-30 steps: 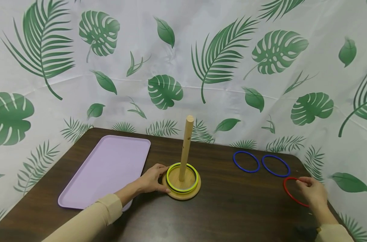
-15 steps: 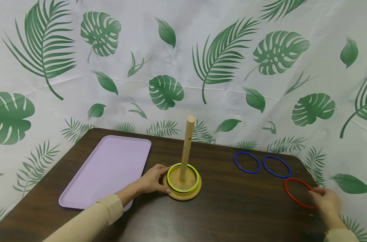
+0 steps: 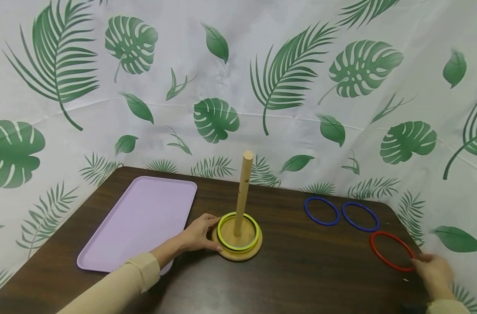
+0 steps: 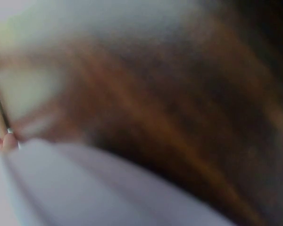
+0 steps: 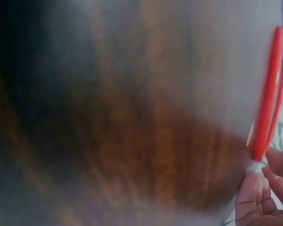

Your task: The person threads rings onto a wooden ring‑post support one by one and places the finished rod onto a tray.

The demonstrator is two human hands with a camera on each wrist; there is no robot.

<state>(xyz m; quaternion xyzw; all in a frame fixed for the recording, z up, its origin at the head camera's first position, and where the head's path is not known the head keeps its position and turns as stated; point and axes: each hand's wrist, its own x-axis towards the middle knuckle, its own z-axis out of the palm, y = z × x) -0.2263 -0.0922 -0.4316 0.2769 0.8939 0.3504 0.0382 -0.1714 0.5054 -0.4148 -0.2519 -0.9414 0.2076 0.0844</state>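
Observation:
A wooden ring-toss stand with an upright peg stands mid-table. A yellow ring lies around the peg, with a dark ring partly showing beneath it. From the left, my left hand grips the stand's round base, thumb in front and fingers behind. At the table's right edge a red ring lies on the table, and my right hand pinches its right side between thumb and fingertips. The left wrist view is blurred; only fingertips show at its left edge.
Two blue rings, one on the left and one on the right, lie side by side at the back right. A lilac tray is on the left of the dark table. Leaf-print cloth hangs behind.
My right hand has slid rightward along the red ring to its outer side, uncovering more of it. The ring stays about where it was. My left hand keeps its place on the stand.

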